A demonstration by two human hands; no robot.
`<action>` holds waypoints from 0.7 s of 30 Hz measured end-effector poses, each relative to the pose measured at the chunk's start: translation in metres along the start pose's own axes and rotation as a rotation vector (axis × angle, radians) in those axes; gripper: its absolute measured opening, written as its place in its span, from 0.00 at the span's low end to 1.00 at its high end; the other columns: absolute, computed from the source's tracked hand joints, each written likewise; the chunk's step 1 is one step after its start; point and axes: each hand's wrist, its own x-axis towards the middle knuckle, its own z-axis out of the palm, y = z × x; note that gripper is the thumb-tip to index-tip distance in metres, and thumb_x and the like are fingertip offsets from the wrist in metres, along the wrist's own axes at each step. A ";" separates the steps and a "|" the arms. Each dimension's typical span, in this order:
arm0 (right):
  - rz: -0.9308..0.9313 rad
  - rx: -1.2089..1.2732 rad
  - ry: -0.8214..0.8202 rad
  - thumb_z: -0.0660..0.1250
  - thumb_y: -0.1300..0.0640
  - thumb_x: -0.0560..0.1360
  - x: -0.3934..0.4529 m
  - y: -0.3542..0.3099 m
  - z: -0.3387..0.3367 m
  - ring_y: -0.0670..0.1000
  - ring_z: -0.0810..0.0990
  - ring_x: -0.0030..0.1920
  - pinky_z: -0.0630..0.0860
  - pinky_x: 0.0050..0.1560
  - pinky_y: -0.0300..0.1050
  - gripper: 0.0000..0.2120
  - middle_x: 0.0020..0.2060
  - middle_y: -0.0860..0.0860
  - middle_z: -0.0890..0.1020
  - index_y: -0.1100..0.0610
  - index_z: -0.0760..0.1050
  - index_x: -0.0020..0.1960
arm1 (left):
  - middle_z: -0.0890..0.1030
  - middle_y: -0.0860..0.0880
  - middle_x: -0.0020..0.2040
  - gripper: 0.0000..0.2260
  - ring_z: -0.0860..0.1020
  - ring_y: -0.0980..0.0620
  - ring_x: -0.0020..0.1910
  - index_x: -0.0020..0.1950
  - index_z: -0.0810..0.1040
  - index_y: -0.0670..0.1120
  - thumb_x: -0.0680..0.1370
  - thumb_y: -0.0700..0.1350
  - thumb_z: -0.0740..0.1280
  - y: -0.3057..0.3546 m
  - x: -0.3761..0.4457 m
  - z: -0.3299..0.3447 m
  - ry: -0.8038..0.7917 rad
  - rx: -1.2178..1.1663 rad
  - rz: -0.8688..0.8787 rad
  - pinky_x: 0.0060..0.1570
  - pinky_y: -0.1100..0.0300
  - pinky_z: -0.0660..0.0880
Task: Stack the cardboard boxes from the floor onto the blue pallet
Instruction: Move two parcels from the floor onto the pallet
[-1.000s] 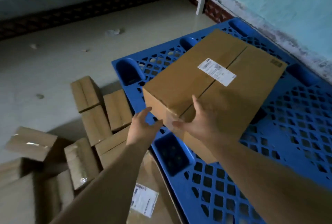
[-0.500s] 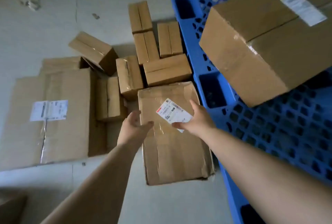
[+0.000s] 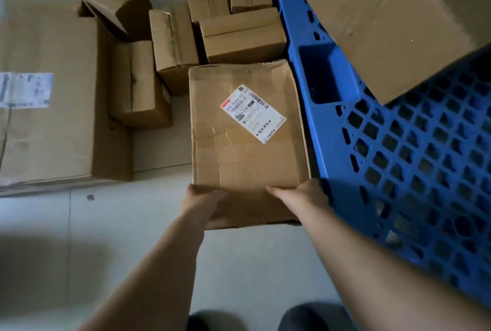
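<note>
While you're bending over the floor (image 3: 132,237), both hands, left hand (image 3: 203,201) & right hand (image 3: 305,196), are clamping the labelled box (image 3: 247,128) at its near edge, beside the blue pallet (image 3: 411,171); creased cardboard's probably soft, so support underneath.

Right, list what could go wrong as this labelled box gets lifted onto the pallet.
1. The labelled box is creased and its tape is wrinkled, and both hands, left hand and right hand, hold only its near edge, so it may sag or slip.
2. It lies right against the blue pallet; lifting could catch that edge.
3. The big box already there sits askew, which leaves less room and could make an uneven stack.
</note>
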 end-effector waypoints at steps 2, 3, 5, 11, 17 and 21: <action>-0.004 0.076 -0.015 0.76 0.35 0.53 -0.006 -0.002 -0.005 0.60 0.73 0.62 0.70 0.61 0.56 0.50 0.63 0.56 0.73 0.59 0.63 0.66 | 0.77 0.44 0.59 0.26 0.76 0.48 0.48 0.65 0.67 0.46 0.70 0.42 0.72 0.006 -0.004 -0.007 0.023 -0.038 0.048 0.42 0.55 0.70; -0.014 0.129 -0.032 0.77 0.36 0.54 -0.011 -0.005 -0.009 0.60 0.72 0.63 0.71 0.61 0.55 0.51 0.64 0.56 0.72 0.59 0.62 0.67 | 0.75 0.44 0.62 0.29 0.76 0.45 0.54 0.68 0.66 0.47 0.69 0.42 0.73 0.011 -0.008 -0.013 0.041 -0.041 0.073 0.49 0.53 0.71; -0.033 0.254 -0.053 0.78 0.39 0.55 -0.025 -0.017 -0.019 0.59 0.72 0.64 0.72 0.58 0.51 0.53 0.67 0.56 0.70 0.59 0.58 0.70 | 0.71 0.42 0.65 0.33 0.73 0.42 0.61 0.70 0.64 0.47 0.68 0.43 0.74 0.028 -0.022 -0.026 0.084 -0.026 0.117 0.61 0.49 0.71; -0.133 0.309 -0.095 0.77 0.37 0.55 -0.080 -0.077 -0.103 0.58 0.77 0.55 0.75 0.49 0.48 0.45 0.58 0.55 0.77 0.59 0.68 0.63 | 0.76 0.42 0.58 0.25 0.76 0.41 0.53 0.59 0.74 0.45 0.65 0.47 0.75 0.116 -0.088 -0.065 0.229 0.055 0.204 0.56 0.46 0.76; -0.264 0.390 -0.197 0.74 0.36 0.61 -0.142 -0.140 -0.234 0.58 0.67 0.68 0.67 0.59 0.45 0.52 0.71 0.56 0.66 0.60 0.57 0.73 | 0.79 0.42 0.47 0.20 0.77 0.45 0.42 0.56 0.77 0.42 0.67 0.50 0.72 0.223 -0.185 -0.095 0.153 -0.056 0.154 0.38 0.52 0.75; -0.293 0.510 -0.221 0.75 0.36 0.58 -0.173 -0.161 -0.304 0.58 0.72 0.63 0.69 0.64 0.48 0.49 0.65 0.57 0.73 0.57 0.63 0.71 | 0.78 0.43 0.40 0.16 0.76 0.46 0.36 0.52 0.76 0.43 0.67 0.48 0.70 0.286 -0.260 -0.097 0.139 -0.057 0.209 0.30 0.54 0.73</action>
